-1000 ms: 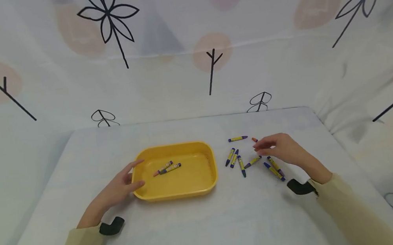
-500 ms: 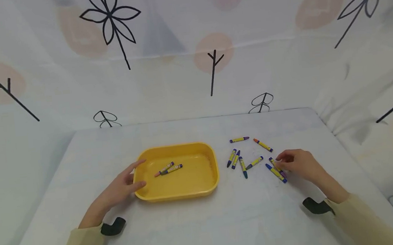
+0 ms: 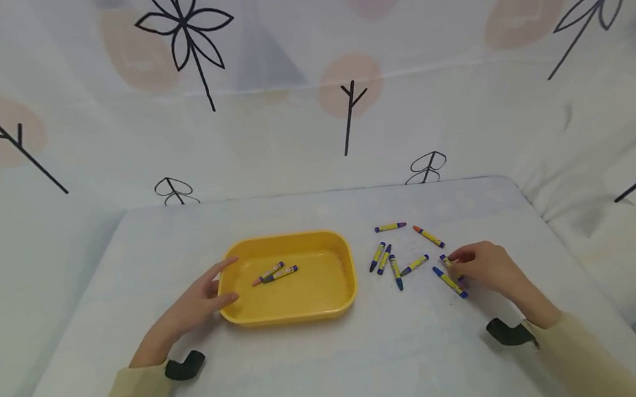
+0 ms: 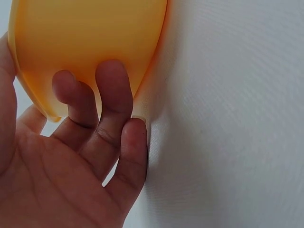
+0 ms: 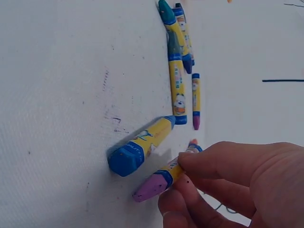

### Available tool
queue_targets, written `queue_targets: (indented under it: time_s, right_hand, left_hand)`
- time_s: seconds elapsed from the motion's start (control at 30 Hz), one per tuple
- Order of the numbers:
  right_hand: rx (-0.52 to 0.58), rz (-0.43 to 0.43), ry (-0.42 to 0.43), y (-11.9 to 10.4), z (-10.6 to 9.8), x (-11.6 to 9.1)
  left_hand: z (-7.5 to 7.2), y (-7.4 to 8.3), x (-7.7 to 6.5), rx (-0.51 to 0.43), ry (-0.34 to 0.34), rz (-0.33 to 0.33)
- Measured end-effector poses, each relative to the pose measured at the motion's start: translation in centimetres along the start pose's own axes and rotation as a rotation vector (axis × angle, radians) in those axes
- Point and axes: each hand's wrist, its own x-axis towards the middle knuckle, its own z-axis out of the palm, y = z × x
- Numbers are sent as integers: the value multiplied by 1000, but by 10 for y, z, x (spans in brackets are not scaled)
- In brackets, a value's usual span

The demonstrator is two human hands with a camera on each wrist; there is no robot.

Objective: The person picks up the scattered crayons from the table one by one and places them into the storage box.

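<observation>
Pinching a yellow-wrapped, purple-tipped wax crayon (image 5: 166, 175) behind its tip, probably for control, the right hand (image 3: 482, 266) has its fingers at three o'clock from the shallow yellow plastic tray (image 3: 305, 299); the left hand (image 3: 197, 305) grips its nine-o'clock end, presumably to steady it.

in front of you, a white surface (image 3: 335, 372) meets a pale cloth wall (image 3: 266, 143) printed with black outline flowers (image 3: 183, 22), bare twigs (image 3: 349, 119) and faded peach blobs (image 3: 529, 2); to your right the cloth creases, under soft, dim light.
</observation>
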Motion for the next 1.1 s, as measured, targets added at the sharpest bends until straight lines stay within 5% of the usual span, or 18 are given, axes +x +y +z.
queue_targets:
  time_s: [0.4,0.63,1.1]
  right_hand:
    - [103,-113,16,-21,-11,-4]
    - [152,-292,22,-52,-8,3]
    - [279,-705,-204,-154,28,45]
  left_hand:
    - [-1,4,2,1,-12,-7]
    - [-1,3,1,4,-6,-25]
    - [2,0,3,43,28,-27]
